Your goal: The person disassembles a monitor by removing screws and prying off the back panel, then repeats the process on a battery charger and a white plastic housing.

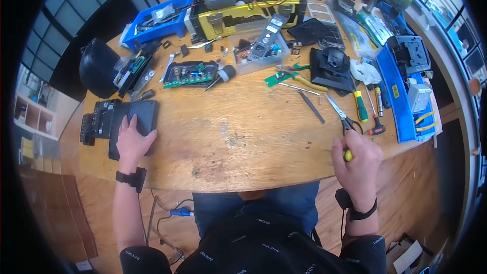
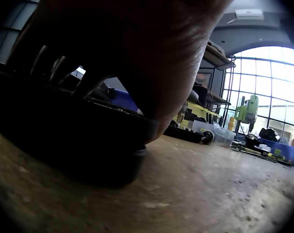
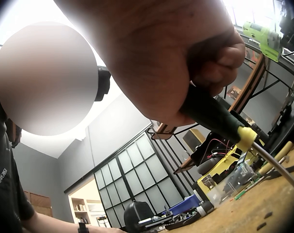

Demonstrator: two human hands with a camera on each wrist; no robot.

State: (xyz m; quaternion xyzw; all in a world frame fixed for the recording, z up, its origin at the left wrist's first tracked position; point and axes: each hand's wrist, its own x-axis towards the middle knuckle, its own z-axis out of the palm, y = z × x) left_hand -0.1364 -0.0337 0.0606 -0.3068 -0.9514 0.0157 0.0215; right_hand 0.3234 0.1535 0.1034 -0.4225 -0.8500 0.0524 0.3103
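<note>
My left hand (image 1: 134,141) rests spread on a flat black casing (image 1: 144,115) at the table's left side. In the left wrist view the fingers arch over the casing's dark body (image 2: 64,131), which lies on the wood. My right hand (image 1: 358,163) grips a screwdriver (image 3: 217,116) above the table's right front. Its dark green handle ends in a yellow collar, and a metal shaft slants down from it in the right wrist view. Just beyond that hand are scissors (image 1: 341,111) with black handles. A black part with buttons (image 1: 105,116) lies against the casing's left side.
A green-and-yellow screwdriver (image 1: 360,106), tweezers (image 1: 310,105) and pliers (image 1: 304,80) lie at the right. Behind are a circuit board (image 1: 190,75), a clear parts box (image 1: 241,66) and a yellow toolbox (image 1: 203,24). Blue bins (image 1: 398,106) stand right and back left (image 1: 177,29).
</note>
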